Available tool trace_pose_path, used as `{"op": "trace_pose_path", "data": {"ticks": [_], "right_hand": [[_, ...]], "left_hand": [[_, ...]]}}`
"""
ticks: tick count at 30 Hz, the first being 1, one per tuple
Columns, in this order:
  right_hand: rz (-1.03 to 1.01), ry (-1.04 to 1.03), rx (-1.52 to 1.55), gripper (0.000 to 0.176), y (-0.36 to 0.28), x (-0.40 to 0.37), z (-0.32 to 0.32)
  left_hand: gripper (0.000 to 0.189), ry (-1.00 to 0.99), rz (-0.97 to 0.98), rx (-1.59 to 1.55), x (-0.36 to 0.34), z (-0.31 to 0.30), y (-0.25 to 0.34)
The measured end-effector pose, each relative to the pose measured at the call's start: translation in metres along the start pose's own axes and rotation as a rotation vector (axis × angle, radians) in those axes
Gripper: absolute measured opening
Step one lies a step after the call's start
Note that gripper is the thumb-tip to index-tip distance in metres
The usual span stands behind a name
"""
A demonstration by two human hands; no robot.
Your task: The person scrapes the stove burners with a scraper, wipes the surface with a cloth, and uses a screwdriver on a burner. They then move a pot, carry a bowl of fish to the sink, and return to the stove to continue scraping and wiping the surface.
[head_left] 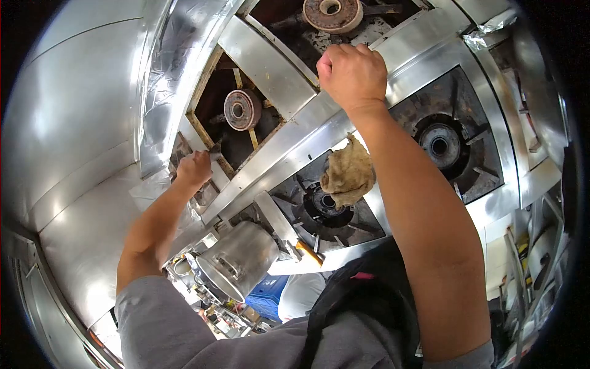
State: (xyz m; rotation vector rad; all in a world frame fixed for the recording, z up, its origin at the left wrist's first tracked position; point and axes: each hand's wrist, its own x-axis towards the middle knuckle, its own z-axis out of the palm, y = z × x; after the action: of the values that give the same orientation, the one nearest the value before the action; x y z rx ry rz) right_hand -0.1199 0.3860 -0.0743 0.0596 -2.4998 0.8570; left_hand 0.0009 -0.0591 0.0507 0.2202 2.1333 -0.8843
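My left hand [194, 170] is closed at the left edge of the rear stove section, near the square opening with a rusty round burner [243, 109]. What its fingers hold, if anything, is hidden. Higher up, my right hand [353, 75] is curled closed over the steel frame, just below another rusty burner [332, 15]; its grip is also hidden. Below that hand a crumpled brown cloth [348, 172] lies partly over the front burner [326, 206]. Another front burner [439, 144] is to the right of my right forearm.
A large steel pot [239, 258] stands tilted in view at the lower left, beside an orange-handled tool [309, 253]. Behind it is a blue crate [267, 295]. Steel wall panels [86, 111] curve along the left, with foil [178, 67] along the stove's back edge.
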Motion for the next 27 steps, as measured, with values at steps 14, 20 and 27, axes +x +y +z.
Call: {"op": "trace_pose_path", "data": {"ticks": [14,20,27], "right_hand": [[0.007,-0.047,0.005,0.013,0.002,0.002,0.0],[0.007,-0.075,0.016,0.012,0.0,0.001,-0.002],[-0.006,-0.009,0.064,0.015,0.003,-0.001,0.002]], "left_hand": [[0.029,-0.029,-0.114,0.091,0.007,-0.021,-0.002],[0.023,-0.015,-0.028,0.077,-0.002,-0.065,0.007],[0.03,-0.185,-0.166,0.008,0.002,-0.069,0.013]]}}
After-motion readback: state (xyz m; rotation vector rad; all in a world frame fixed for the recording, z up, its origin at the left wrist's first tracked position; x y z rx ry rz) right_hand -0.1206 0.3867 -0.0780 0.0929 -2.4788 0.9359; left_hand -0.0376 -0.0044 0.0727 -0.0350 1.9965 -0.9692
